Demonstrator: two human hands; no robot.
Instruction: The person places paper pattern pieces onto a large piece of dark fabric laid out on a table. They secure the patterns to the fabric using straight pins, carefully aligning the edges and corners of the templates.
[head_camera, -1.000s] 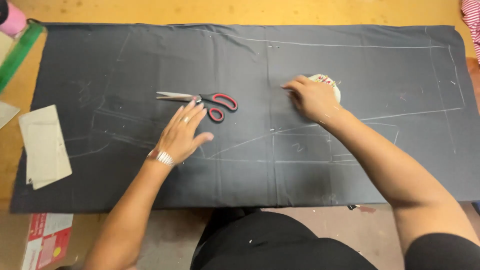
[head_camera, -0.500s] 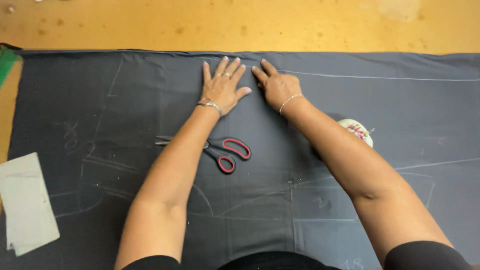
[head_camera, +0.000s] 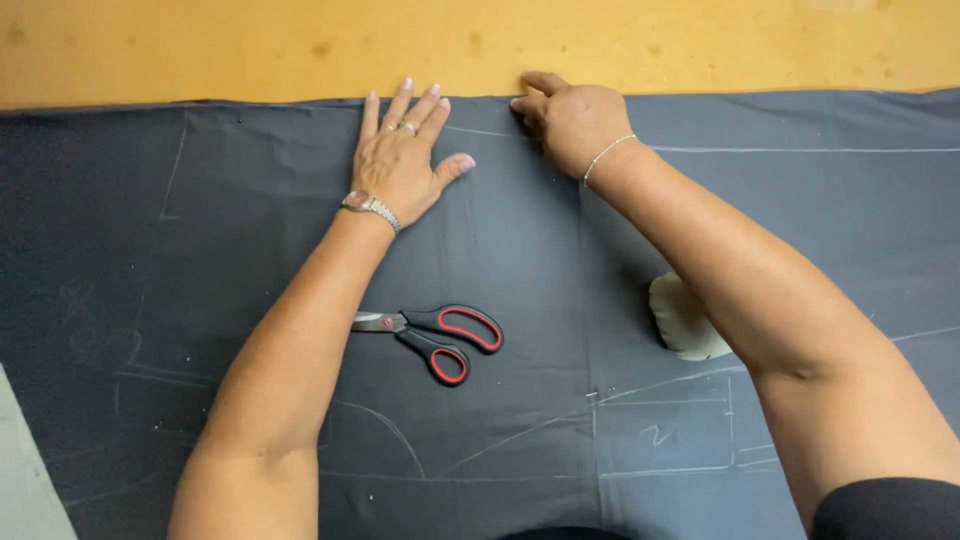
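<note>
dark fabric | flat, chalk-lined | left hand pressing far edge

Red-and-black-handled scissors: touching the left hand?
Apart. The head view shows the left hand flat on the dark grey chalk-marked fabric near its far edge, with the red-and-black-handled scissors lying well below it.

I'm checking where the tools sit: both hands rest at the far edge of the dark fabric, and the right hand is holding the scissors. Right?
Not quite. In the head view the scissors lie untouched on the dark fabric; both the left hand and right hand rest at its far edge.
</note>
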